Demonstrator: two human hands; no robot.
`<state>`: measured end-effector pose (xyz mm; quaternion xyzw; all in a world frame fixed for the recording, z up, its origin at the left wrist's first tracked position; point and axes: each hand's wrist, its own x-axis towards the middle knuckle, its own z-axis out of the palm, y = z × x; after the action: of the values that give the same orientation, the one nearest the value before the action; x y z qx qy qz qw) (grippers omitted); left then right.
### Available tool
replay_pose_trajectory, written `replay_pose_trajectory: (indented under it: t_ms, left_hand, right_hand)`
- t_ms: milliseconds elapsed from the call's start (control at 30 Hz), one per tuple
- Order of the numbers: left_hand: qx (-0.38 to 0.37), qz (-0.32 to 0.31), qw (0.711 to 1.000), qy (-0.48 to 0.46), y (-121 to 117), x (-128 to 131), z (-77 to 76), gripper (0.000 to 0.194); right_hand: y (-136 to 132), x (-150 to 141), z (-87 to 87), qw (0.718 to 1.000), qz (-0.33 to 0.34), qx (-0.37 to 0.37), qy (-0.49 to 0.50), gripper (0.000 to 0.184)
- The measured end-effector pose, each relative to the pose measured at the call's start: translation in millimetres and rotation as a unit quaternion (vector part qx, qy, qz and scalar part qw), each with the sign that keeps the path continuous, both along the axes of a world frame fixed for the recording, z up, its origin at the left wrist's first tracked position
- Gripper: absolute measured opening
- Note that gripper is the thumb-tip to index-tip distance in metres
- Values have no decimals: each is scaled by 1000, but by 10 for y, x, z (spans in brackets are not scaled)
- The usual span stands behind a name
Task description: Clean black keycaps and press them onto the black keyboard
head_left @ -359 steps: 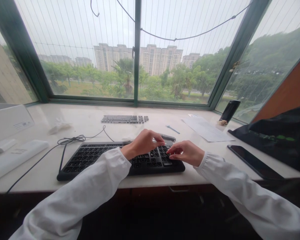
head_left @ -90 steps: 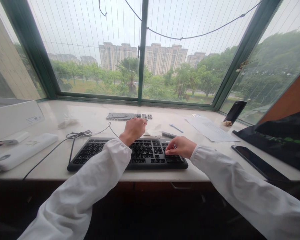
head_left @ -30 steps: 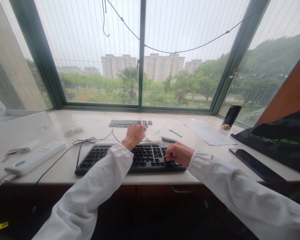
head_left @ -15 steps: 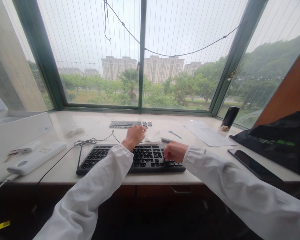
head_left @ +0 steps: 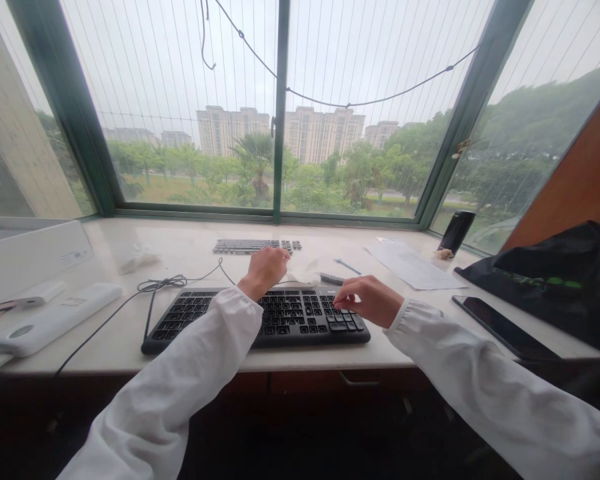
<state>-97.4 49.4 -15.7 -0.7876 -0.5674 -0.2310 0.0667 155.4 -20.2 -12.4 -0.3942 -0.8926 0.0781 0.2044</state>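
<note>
A black keyboard [head_left: 180, 313] lies at the desk's front edge. Most of its key positions show bare sockets, while several keycaps [head_left: 345, 323] sit on the number pad at its right end. My right hand [head_left: 371, 299] is over that pad, thumb and fingertips pinched together; whatever they hold is too small to make out. Behind the keyboard, loose keycaps [head_left: 240, 246] are laid out in rows. My left hand [head_left: 266, 270] is closed just in front of the rows' right part, its fingertips mostly hidden, so I cannot tell what is in them.
A knotted cable [head_left: 165, 283] and a white power bank [head_left: 55, 320] lie left, near a white box [head_left: 35, 257]. Crumpled tissue [head_left: 303, 272], a blue stick-like tool [head_left: 347, 267] and paper [head_left: 410, 263] lie behind the keyboard. A phone [head_left: 503, 327] and black bag [head_left: 545, 280] are right.
My right hand has lifted and shifted right on the number pad, uncovering keycaps there. My left hand keeps about the same place. The whole view has shifted slightly.
</note>
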Motion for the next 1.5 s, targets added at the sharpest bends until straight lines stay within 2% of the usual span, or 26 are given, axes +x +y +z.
replay_pose_trajectory:
  t_ms: [267, 433, 500, 633, 733, 833, 1000, 1200, 1333, 1500]
  left_hand:
    - [12, 10, 1000, 2, -6, 3, 4, 31]
    - [1, 20, 1000, 10, 5, 10, -1, 32]
    - [-1, 23, 1000, 15, 10, 8, -3, 31]
    - [-11, 21, 999, 24, 13, 0, 3, 31]
    - [-21, 30, 999, 27, 13, -5, 9, 32]
    - [-21, 34, 999, 33, 17, -10, 8, 33]
    - [-21, 47, 998, 48, 34, -5, 1, 32]
    - [-14, 50, 997, 60, 63, 1, -13, 30]
    - [-11, 41, 997, 68, 62, 14, -31, 28]
    - [-9, 35, 997, 70, 47, 33, -33, 28]
  right_hand:
    - [-5, -117, -152, 999, 19, -5, -44, 9]
    - [138, -135, -45, 997, 56, -28, -43, 9]
    - [338, -101, 50, 999, 28, -18, -13, 14]
    - [1005, -6, 186, 990, -139, 3, -20, 18]
    - [1558, -12, 171, 968, -245, -34, -46, 21]
    - [1993, -124, 83, 944, -315, -96, -21, 23]
    - [2478, -415, -92, 932, -335, -135, 2, 24]
    - [2891, -651, -291, 908, -374, -190, 11, 31]
    - [3036, -701, -368, 898, -380, -220, -1, 34]
    - [3074, -767, -382, 903, -351, -245, -32, 31]
